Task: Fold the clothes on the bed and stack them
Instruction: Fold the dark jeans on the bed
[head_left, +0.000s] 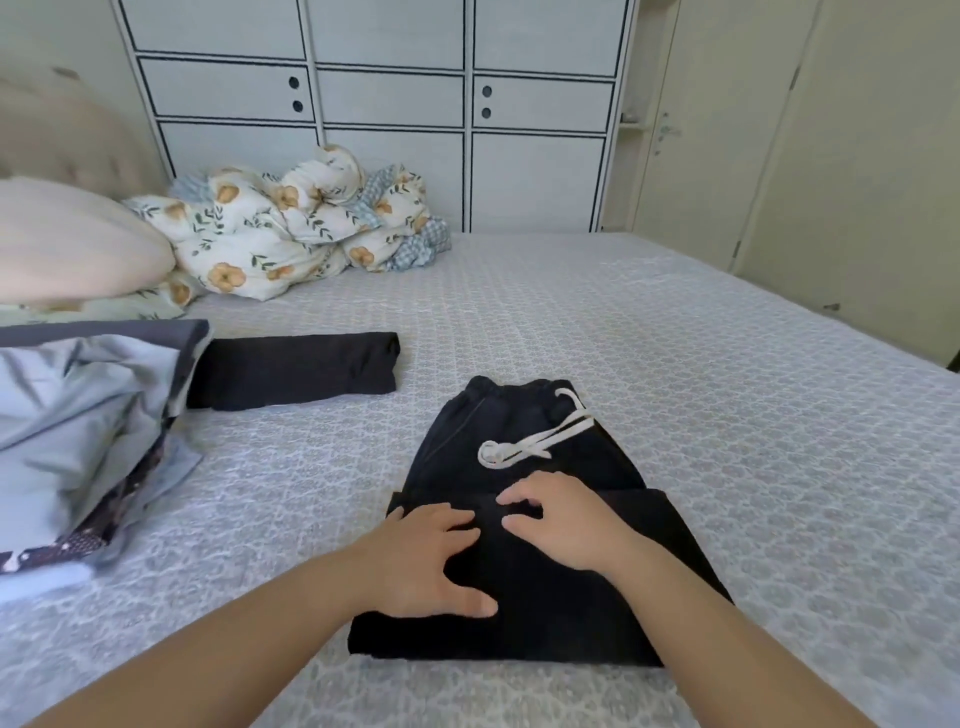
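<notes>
Black drawstring trousers (524, 452) lie partly folded on the bed (727, 395), waistband pointing away, a white cord (537, 439) lying on top. The near part is folded over into a thick layer. My left hand (428, 558) rests flat on that folded layer, fingers spread. Beside it, my right hand (563, 517) presses down on the same layer, fingers spread and pointing left. A folded black garment (293, 370) lies farther back on the left. A pile of grey-blue and dark clothes (78, 431) sits at the left edge.
A floral duvet (291, 228) is bunched at the head of the bed beside a pink pillow (67, 244). White cabinets (389, 98) stand behind the bed, and cream wardrobe doors (831, 156) line the right side. The patterned sheet stretches out to the right.
</notes>
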